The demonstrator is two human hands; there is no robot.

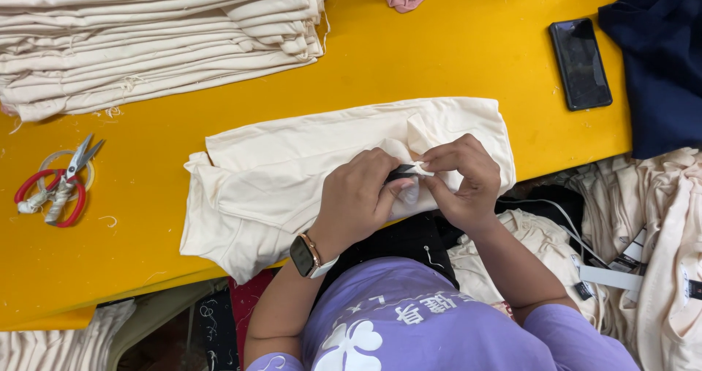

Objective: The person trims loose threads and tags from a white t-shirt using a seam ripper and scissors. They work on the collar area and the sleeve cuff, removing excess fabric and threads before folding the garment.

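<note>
Entry, head view. I take the folded cream garment (292,181) on the yellow table (453,57) as my landmark.

Left hand (355,195) and right hand (461,181) meet at the garment's near edge, toward its right end. Both sets of fingertips are closed in a pinch on a small dark tag (402,171) with a bit of white showing beside it; I cannot tell whether the tag is sewn to the cloth or loose. A smartwatch (306,256) sits on the left wrist.

Around the garment: red-handled scissors (62,181) lie well to its left, untouched (handles wrapped in pale cord). A stack of folded cream cloth (146,42) is beyond it at the far left. A dark phone (581,64) lies beyond its right end, just beside navy fabric (658,57). More cream pieces (658,232) are heaped off the table edge to its right.

Judgement: the step in hand looks like fixing or checking the tag at the garment's edge. The next move calls for a steady pinch by both hands, keeping the tag square to the cloth edge while the fold beneath stays flat.
</note>
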